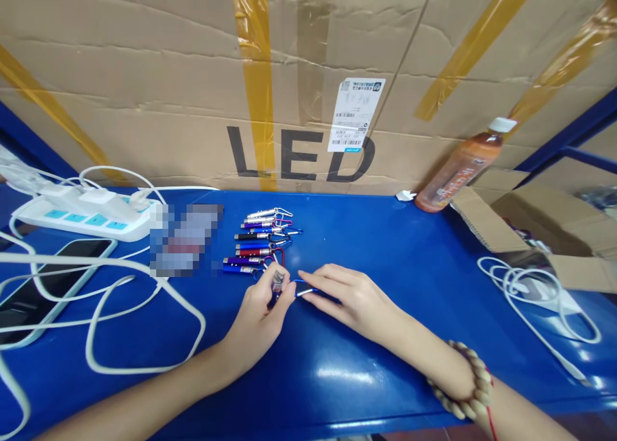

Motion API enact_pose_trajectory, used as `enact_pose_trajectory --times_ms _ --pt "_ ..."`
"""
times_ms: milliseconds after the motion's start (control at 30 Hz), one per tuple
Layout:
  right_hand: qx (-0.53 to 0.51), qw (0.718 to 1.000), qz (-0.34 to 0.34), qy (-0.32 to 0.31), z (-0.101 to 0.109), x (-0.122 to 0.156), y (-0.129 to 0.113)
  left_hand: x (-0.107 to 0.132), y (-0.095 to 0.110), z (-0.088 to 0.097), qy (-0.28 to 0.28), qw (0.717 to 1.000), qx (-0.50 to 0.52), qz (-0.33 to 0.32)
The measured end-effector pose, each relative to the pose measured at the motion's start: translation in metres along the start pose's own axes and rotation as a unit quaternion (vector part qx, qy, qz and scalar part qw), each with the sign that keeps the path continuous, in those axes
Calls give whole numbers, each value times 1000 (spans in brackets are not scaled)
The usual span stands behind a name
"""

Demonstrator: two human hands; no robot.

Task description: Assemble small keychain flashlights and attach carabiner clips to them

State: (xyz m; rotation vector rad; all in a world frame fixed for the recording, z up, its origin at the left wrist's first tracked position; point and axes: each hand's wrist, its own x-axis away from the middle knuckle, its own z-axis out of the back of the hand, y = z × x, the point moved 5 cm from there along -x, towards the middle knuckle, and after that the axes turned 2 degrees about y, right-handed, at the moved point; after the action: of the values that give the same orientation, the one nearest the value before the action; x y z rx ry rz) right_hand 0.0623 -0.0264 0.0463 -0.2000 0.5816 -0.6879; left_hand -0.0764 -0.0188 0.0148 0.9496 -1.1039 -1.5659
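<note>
My left hand (255,319) is closed around a small keychain flashlight (278,280). Only its silver end shows above the fingers; the rest of the body is hidden. My right hand (357,294) pinches the blue carabiner clip (305,292) beside it, fingertips and thumb around the metal loop. Just beyond the left hand, several similar flashlights lie in a column on the blue table (380,242), their clips to the right. Among them are a silver flashlight (260,214), a black one (250,236), a red one (253,252) and a purple one (243,260).
White cables and a power strip (96,219) spread across the left, near a phone (53,287) and a pixelated object (187,238). A large cardboard box (183,94) stands behind. At right are a drink bottle (457,168), an open carton (578,270) and a coiled white cable (525,293).
</note>
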Motion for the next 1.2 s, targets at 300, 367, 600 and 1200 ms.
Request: enact_pose_trajectory --times_ms 300,367,600,1200 --pt "148 986 67 -23 -11 -2 -13 -1 5 -2 -47 999 -23 -14" --pt "156 984 83 -1 -9 -3 -15 0 4 -2 -52 999 -13 -9" --pt "111 991 57 42 -3 -4 -12 4 0 -7 -61 997 49 14" --pt "-54 996 5 77 6 1 -2 10 4 -19 -175 980 93 10"
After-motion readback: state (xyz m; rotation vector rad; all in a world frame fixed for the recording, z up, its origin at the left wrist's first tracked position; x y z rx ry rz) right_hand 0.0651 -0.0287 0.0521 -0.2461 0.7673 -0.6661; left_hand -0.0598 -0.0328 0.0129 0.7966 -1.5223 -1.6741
